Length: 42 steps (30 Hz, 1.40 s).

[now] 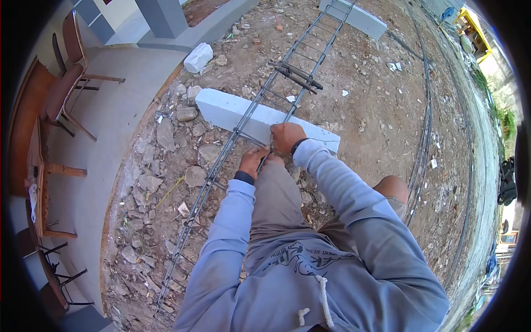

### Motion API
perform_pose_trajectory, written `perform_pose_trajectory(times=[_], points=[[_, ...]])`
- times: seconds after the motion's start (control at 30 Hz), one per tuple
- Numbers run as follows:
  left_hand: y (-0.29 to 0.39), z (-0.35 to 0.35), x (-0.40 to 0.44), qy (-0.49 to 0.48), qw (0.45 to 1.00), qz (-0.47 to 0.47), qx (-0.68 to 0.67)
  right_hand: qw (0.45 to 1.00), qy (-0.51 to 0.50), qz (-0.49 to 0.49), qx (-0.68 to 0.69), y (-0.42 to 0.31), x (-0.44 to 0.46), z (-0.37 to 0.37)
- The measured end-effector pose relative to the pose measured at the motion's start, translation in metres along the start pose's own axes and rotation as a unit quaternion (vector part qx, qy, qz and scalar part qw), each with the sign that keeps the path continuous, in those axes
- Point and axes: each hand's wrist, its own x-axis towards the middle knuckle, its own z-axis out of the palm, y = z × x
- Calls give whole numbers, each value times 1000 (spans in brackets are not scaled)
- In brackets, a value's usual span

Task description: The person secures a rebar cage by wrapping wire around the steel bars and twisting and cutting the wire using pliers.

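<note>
A long steel rebar cage (pixel 255 104), with thin cross ties along its bars, runs diagonally in front of me over white blocks. My left hand (pixel 254 160) is closed on the cage's near bar, where a cross tie meets it. Just above and to the right, my right hand (pixel 287 137) is curled into a fist against the same bar. What lies inside that fist is hidden. A thin dark wire shows to the right of the right wrist. Farther up the cage lies a bundle of short dark rods (pixel 296 76).
A white block (pixel 227 110) supports the cage close by, and another white block (pixel 362 21) lies farther off. Broken stones (pixel 166 135) litter the ground at left. Long dark bars (pixel 427 116) lie at right. Chairs (pixel 65 91) stand on the paved floor.
</note>
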Motion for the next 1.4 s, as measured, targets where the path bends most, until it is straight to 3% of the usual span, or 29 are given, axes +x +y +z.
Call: perform_pose_trajectory(times=[0.13,0.23,0.33,0.37,0.43,0.47,0.57,0.63,0.67,0.77,0.87,1.07,1.17,1.27,1.3,1.37,1.4], points=[[1,6,-5,24,999,35,32,994,9,101,34,23,-11,35],[-2,11,-10,50,995,74,48,988,-64,125,60,6,-40,37],[4,19,-12,46,994,86,54,974,62,-8,216,-1,-54,74],[5,16,-12,41,994,87,54,982,48,-56,176,7,-48,84],[5,17,-14,38,994,85,57,984,17,-151,98,21,-37,100],[7,18,-15,41,994,85,61,951,-212,53,217,-8,-46,25],[5,20,-13,51,989,118,74,959,-251,-36,123,13,-33,4],[-1,18,-8,58,985,138,87,989,-136,-35,35,53,-3,-3],[-3,18,-6,55,985,140,88,989,-94,70,90,68,12,-23],[-5,17,-7,56,983,148,94,972,68,215,63,112,54,-57],[1,20,-14,64,982,145,105,969,161,189,9,126,77,-58],[0,20,-16,64,983,134,107,962,154,222,-38,134,109,-29],[-4,20,-12,78,981,135,113,975,73,137,-162,133,117,-40],[-4,18,-10,83,981,130,121,985,66,150,-55,106,110,-72],[-6,18,-9,85,981,136,112,979,41,183,80,102,107,-84],[-8,18,-7,89,980,149,92,910,-6,237,340,93,100,-103],[-9,18,-7,109,972,176,113,843,5,215,493,103,97,-83]])
